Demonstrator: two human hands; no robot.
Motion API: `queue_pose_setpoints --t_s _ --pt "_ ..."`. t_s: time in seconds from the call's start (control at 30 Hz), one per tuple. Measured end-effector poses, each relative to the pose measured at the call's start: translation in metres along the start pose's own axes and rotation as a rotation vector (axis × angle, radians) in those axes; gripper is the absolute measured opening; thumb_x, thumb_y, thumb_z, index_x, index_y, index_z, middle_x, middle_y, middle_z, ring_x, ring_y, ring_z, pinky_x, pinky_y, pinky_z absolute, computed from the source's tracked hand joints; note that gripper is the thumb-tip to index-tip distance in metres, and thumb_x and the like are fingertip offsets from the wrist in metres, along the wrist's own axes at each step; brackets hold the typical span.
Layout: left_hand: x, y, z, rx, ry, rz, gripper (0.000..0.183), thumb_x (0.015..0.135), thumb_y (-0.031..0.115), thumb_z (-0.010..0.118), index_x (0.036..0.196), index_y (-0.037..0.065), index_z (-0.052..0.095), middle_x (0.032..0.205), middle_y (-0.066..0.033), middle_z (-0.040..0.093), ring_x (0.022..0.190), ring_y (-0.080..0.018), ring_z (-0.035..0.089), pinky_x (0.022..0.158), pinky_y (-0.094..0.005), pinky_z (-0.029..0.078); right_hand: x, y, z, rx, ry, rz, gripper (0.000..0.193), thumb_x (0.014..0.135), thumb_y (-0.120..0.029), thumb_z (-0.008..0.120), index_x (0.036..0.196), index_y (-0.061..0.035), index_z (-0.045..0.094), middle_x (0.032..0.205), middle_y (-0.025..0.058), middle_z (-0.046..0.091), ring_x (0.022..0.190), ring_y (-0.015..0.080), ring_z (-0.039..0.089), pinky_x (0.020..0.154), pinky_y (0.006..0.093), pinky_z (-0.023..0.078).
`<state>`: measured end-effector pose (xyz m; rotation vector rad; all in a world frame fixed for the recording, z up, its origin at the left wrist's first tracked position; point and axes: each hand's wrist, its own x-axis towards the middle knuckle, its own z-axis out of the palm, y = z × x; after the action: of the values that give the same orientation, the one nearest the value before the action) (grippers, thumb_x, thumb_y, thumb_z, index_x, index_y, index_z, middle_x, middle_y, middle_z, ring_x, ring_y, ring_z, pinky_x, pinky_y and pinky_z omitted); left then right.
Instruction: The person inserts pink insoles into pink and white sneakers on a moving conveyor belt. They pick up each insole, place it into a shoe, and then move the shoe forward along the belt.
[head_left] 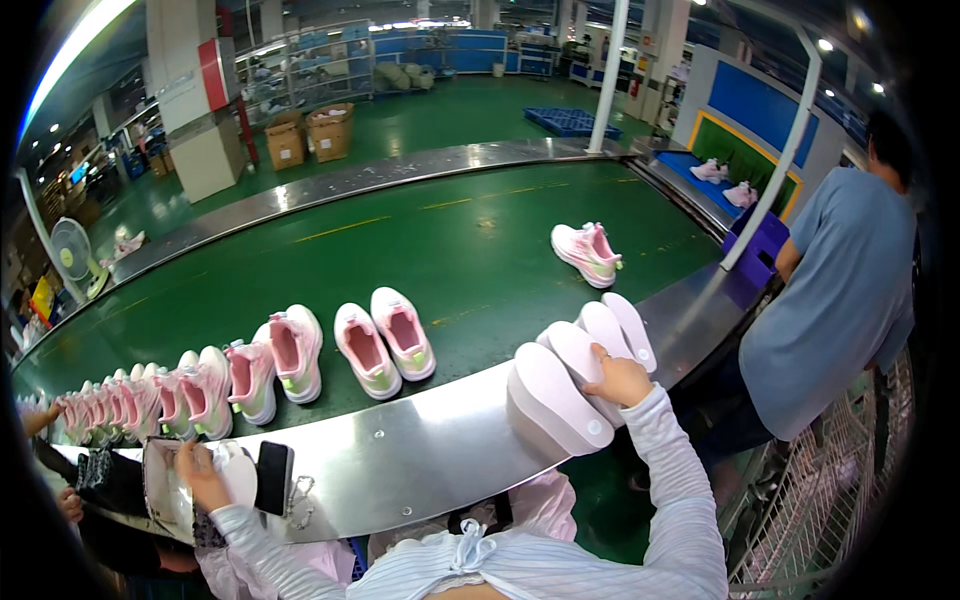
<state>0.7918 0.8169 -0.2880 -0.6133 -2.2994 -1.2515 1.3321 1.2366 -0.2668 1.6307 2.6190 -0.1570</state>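
Observation:
Near the right end of the metal ledge, my right hand [618,380] is closed around white insoles [575,355] in a row of thick stacks. Its fingers reach between the stacks, so how many it grips is hidden. At the lower left, my left hand [203,480] dips into a small open box [160,475], fingers curled. Whatever they hold cannot be made out. Beside that hand lies a white rounded piece [238,475], with a black phone [274,477] next to it. A pair of pink and white sneakers [385,342] stands on the green belt ahead.
More sneakers [210,390] line the belt toward the left, and one sneaker [587,254] sits farther right. A chain [300,500] lies by the phone. A person in a blue shirt [830,300] stands at right, near a purple bin [757,245] and wire rack [825,510].

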Motion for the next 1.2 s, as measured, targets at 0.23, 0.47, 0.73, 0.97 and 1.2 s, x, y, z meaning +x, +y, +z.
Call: queue_pose_setpoints --t_s 0.23,0.47,0.73,0.97,1.2 --pt "-0.036 0.161 0.170 -0.685 -0.531 0.217 0.039 0.083 0.005 0.060 0.120 -0.002 0.053 0.114 -0.0153 0.061 0.107 -0.0224 0.058 0.091 -0.0340 0.046 -0.008 -0.027 -0.050 0.134 0.359 -0.034 0.052 0.078 -0.036 0.066 0.120 -0.0081 0.056 0.077 0.0163 0.066 0.070 0.0311 0.065 0.064 0.0411 0.051" --pt "-0.037 0.223 0.332 0.101 -0.892 0.502 0.081 0.077 0.016 0.068 0.141 0.004 0.020 0.125 -0.0251 0.049 0.114 -0.0355 0.050 0.094 -0.0406 0.044 0.052 -0.133 -0.044 0.732 -0.108 -0.435 0.033 0.079 -0.031 0.063 0.097 -0.0040 0.069 0.080 0.0173 0.068 0.074 0.0277 0.066 0.071 0.0344 0.049" --pt "-0.042 0.209 0.352 -0.109 -0.600 0.265 0.033 0.081 0.029 0.064 0.105 0.007 0.064 0.085 -0.0166 0.067 0.080 -0.0340 0.065 0.074 -0.0429 0.050 0.144 -0.186 -0.004 1.214 -0.593 -0.334 0.021 0.084 -0.031 0.060 0.091 -0.0141 0.072 0.069 0.0038 0.065 0.054 0.0121 0.056 0.049 0.0240 0.042" --pt "-0.045 0.203 0.352 -0.328 -0.629 0.171 0.037 0.076 0.018 0.069 0.110 0.005 0.064 0.080 -0.0121 0.069 0.071 -0.0229 0.067 0.069 -0.0329 0.052 0.208 -0.222 0.040 0.737 -0.347 -0.964 0.018 0.076 -0.022 0.065 0.093 -0.0143 0.067 0.069 0.0039 0.065 0.050 0.0136 0.056 0.047 0.0295 0.043" --pt "-0.045 0.201 0.347 -0.449 -0.644 0.141 0.033 0.075 0.014 0.070 0.105 0.000 0.064 0.085 -0.0154 0.069 0.074 -0.0208 0.067 0.068 -0.0305 0.053 0.199 -0.255 0.039 0.517 -0.198 -0.315 0.030 0.072 -0.033 0.065 0.078 -0.0037 0.070 0.083 0.0212 0.067 0.080 0.0347 0.066 0.070 0.0378 0.053"
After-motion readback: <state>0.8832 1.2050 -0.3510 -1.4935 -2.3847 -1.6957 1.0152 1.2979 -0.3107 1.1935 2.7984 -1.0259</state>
